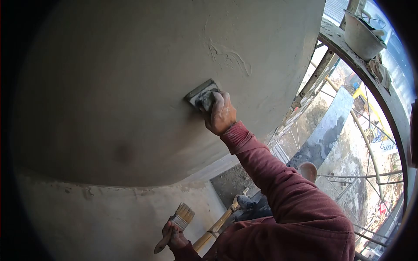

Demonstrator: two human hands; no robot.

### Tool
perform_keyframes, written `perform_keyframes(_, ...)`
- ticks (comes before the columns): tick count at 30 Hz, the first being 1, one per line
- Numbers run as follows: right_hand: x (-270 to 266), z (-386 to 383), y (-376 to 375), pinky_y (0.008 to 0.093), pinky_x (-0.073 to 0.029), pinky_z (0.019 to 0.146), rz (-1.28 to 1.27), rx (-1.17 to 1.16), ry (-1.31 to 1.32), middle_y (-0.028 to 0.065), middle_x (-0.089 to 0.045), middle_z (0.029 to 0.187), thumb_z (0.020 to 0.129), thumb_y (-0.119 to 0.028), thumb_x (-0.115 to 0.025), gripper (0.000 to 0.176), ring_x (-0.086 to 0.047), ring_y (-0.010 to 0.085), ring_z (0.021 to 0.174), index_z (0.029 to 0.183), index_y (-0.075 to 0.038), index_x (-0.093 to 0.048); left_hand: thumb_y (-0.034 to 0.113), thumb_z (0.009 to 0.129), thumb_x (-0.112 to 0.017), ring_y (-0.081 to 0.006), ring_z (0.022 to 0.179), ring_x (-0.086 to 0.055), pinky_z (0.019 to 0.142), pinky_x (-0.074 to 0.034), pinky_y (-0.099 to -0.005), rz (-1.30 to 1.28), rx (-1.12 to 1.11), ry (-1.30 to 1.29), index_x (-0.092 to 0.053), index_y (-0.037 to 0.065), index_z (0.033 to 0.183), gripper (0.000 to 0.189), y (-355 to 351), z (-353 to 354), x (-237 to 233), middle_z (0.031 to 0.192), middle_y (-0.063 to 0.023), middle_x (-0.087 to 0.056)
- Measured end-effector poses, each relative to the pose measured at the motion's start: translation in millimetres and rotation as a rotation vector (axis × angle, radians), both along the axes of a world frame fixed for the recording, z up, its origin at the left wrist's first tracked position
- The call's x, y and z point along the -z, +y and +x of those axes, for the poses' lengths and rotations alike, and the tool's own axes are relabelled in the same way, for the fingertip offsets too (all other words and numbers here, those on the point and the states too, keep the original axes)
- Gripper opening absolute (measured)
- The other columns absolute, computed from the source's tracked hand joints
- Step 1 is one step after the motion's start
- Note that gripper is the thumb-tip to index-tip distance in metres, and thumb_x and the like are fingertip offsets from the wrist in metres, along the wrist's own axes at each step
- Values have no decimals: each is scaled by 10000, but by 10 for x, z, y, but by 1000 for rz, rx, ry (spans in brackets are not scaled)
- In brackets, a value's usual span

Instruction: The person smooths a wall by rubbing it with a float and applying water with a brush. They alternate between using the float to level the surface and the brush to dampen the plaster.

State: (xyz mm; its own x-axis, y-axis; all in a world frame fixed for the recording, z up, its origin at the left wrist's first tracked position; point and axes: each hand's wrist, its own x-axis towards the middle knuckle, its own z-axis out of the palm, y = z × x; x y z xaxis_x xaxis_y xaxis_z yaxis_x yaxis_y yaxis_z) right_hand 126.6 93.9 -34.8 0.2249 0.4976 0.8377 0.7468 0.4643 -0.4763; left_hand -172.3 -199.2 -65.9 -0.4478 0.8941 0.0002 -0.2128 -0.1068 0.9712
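My right hand (223, 114) is closed around the handle of a plastering float (202, 92). The float's flat face lies against a grey plastered wall (130, 78). Above it, thin raised ridges of plaster (230, 56) mark the surface. Low in the view, my left hand (175, 237) grips a wide paintbrush (183, 216), bristles pointing up and its wooden handle sticking out below the fingers. The brush is apart from the wall. Both sleeves are dark red.
A bucket (363, 37) with things inside stands on a curved ledge (348, 52) at upper right, beside a rag (379, 73). Scaffold poles (368, 143) and a plank (324, 130) lie beyond. A bamboo pole (217, 224) and a round bowl-like container (307, 171) are near my body.
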Motion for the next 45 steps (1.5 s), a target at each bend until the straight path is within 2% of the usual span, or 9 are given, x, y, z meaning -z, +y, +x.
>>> perform_keyframes(3, 396, -17, -83, 426, -478, 610, -173, 4, 38, 220, -477, 954, 727, -182, -690, 563, -549, 385, 768, 1145, -3, -358, 76, 759, -657, -312, 1078, -522, 895, -458, -460, 95, 67, -35, -531, 70, 1096, 360, 91, 86, -55, 1148, -183, -538)
perform_keyframes(9, -733, -60, -20, 425, -466, 611, 24, 23, 97, 190, -477, 929, 717, -144, -649, 463, -532, 364, 781, 1081, 11, -409, 68, 753, -659, -309, 1081, -525, 901, -463, -443, 1, 24, -24, -530, 74, 1103, 373, 6, 74, -18, 1157, -178, -533)
perform_keyframes(13, 184, 98, -30, 418, -465, 618, -68, -4, -47, 186, -483, 908, 686, -108, -640, 457, -529, 359, 769, 1071, 14, -427, 59, 764, -641, -315, 1065, -534, 899, -459, -451, 125, 116, -57, -533, 63, 1083, 337, 97, 60, 2, 1152, -182, -536)
perform_keyframes(16, -461, 77, -15, 419, -481, 598, -49, 125, 85, 199, -484, 944, 713, -128, -664, 490, -548, 372, 742, 1107, -4, -400, 56, 749, -654, -290, 1055, -539, 895, -470, -421, 61, 58, -72, -543, 77, 1094, 363, 53, 54, -50, 1151, -170, -537)
perform_keyframes(22, 92, 71, -59, 401, -488, 598, 5, 4, -110, 189, -493, 956, 721, -173, -685, 490, -558, 379, 750, 1095, -11, -413, 51, 745, -654, -284, 1054, -540, 900, -466, -417, 100, 60, -92, -556, 75, 1091, 360, 55, 42, 0, 1152, -158, -541)
perform_keyframes(27, -801, -81, 17, 411, -479, 556, 74, 117, 118, 183, -491, 931, 703, -191, -696, 511, -549, 372, 757, 1101, -22, -423, 29, 743, -645, -284, 1063, -538, 906, -462, -410, 62, 37, -110, -565, 70, 1091, 359, -13, 70, -16, 1155, -155, -545)
perform_keyframes(32, -30, -7, -10, 411, -476, 538, -7, 30, -97, 179, -495, 923, 703, -189, -694, 501, -554, 360, 758, 1093, -22, -426, 24, 749, -643, -287, 1069, -536, 907, -461, -420, 109, 24, -129, -560, 64, 1098, 361, 15, 43, -18, 1154, -153, -548)
perform_keyframes(38, -745, -215, 11, 392, -494, 558, 71, 149, 189, 165, -494, 903, 675, -151, -689, 468, -566, 339, 763, 1057, -32, -445, 38, 742, -661, -283, 1067, -538, 913, -458, -420, -1, -30, -102, -565, 74, 1087, 361, -115, -1, -48, 1153, -153, -549)
perform_keyframes(45, 175, 118, -86, 421, -474, 568, -225, 84, 32, 187, -497, 951, 700, -188, -711, 508, -563, 368, 741, 1080, -23, -416, 67, 747, -673, -271, 1063, -539, 898, -467, -409, 72, 23, -116, -542, 83, 1112, 388, -29, -5, -57, 1148, -143, -550)
